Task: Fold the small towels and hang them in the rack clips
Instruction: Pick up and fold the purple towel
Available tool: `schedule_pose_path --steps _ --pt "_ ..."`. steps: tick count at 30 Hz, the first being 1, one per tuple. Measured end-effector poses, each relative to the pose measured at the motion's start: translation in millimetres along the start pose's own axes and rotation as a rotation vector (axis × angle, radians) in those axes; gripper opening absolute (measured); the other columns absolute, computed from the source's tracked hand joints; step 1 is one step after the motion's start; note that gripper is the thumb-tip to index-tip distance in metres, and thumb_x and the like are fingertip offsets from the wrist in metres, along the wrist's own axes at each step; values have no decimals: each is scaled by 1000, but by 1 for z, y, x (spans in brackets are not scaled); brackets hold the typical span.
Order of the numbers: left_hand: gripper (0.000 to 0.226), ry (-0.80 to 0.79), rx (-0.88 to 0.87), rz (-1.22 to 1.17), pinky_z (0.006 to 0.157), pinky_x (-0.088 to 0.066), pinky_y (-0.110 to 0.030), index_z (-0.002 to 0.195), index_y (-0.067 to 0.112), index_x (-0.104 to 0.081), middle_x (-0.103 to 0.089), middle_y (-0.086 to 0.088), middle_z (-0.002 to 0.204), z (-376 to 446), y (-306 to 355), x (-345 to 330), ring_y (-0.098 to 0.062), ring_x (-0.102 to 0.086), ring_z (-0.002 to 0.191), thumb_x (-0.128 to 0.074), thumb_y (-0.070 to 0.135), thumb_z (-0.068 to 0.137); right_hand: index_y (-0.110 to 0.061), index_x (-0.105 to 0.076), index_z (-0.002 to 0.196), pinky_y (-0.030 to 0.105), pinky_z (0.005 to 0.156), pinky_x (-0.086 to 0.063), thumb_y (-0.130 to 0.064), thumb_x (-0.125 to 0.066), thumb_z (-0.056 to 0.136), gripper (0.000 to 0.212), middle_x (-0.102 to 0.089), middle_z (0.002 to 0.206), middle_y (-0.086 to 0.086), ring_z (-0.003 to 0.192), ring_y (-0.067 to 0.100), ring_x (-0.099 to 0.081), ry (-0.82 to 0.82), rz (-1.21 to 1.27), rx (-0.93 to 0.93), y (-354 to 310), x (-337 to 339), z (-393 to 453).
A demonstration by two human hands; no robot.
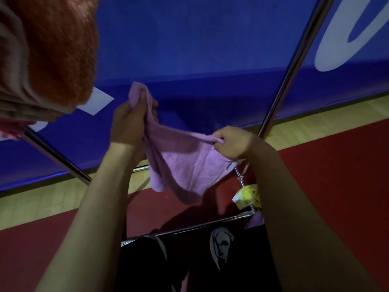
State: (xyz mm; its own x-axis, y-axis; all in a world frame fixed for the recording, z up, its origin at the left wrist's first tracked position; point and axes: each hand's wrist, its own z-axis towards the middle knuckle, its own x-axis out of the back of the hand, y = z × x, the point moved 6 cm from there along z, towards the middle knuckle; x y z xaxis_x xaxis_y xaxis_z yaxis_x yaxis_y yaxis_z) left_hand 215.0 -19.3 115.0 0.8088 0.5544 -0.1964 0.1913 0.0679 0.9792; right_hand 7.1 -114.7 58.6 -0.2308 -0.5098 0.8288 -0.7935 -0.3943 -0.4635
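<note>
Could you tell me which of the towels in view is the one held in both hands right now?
The purple towel, gripped by the left hand and right hand. The orange towel hangs untouched at upper left.

The fuzzy orange-red towel (61, 49) runs off the top and left edges, the shiny metal rack pole (294, 66) leaves at the top, the right forearm (305, 207) hides most of a crumpled yellow-and-white item (245, 196), and the dark printed garment (189, 260) is cut by the bottom edge.

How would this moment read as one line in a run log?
left hand grips purple towel corner | right hand pinches other edge | towel held up, unfolded | not yet clipped
</note>
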Motion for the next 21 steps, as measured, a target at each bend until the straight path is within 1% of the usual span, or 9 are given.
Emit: schedule_pose_path --steps 2,5,8,11,14,15,18,20,21 --pt "34 -38 31 113 42 -30 -22 77 12 -62 -39 6 49 -1 -3 -3 -9 -33 42 -52 22 108 -19 -69 85 20 54 -38 -17 -56 95 16 -58 70 -5 73 17 -55 -9 23 29 0 -1 -3" --pt "31 -81 50 236 43 -20 -22 81 13 -63 -33 4 53 0 -6 -2 -11 -26 44 -55 27 107 -19 -72 93 24 60 -46 -24 -61 96 13 -66 78 -2 77 18 -61 -5 11 33 1 -1 -3" --pt "36 -198 56 459 43 -29 -22 91 17 -74 -51 0 64 -5 1 -2 -11 -33 43 -55 45 105 -23 -68 89 29 70 -46 -25 -62 96 10 -70 89 -2 88 21 -65 101 45 76 1 11 -3" --pt "58 -424 125 840 64 -47 -26 101 29 -81 -76 5 87 -18 -6 -5 -8 -62 59 -47 75 93 -25 -73 97 22 71 -45 -16 -58 95 18 -73 90 -9 83 6 -65 256 189 194 -13 28 -10" --pt "78 -626 282 1072 79 -52 -38 95 18 -78 -78 -3 89 -28 -22 -7 -16 -70 75 -49 89 82 -25 -73 103 12 76 -45 -10 -56 97 24 -75 97 -11 90 2 -66 323 275 303 -31 33 -16" --pt "78 -676 288 1100 77 -52 -39 89 15 -75 -77 -4 84 -29 -24 -8 -18 -68 72 -52 89 81 -24 -72 105 11 78 -45 -10 -56 98 23 -74 99 -11 93 3 -65 339 290 326 -36 33 -17" --pt "63 -696 212 987 66 -45 -28 76 15 -66 -63 4 66 -33 -17 -18 -7 -55 61 -56 76 89 -22 -68 110 9 79 -45 -15 -59 98 16 -73 100 -15 94 -1 -65 411 379 373 -50 38 -23" --pt "64 -677 139 897 74 -52 -39 93 11 -67 -68 1 79 -31 -15 -24 -15 -62 72 -59 75 91 -25 -64 111 11 77 -46 -23 -61 99 12 -72 99 -17 92 -1 -66 426 405 392 -59 39 -25" --pt "64 -652 117 821 86 -57 -49 103 13 -69 -74 -3 92 -30 -14 -26 -22 -69 86 -60 74 90 -26 -63 109 17 77 -50 -27 -61 99 10 -72 98 -17 91 1 -67 418 399 408 -64 38 -26"
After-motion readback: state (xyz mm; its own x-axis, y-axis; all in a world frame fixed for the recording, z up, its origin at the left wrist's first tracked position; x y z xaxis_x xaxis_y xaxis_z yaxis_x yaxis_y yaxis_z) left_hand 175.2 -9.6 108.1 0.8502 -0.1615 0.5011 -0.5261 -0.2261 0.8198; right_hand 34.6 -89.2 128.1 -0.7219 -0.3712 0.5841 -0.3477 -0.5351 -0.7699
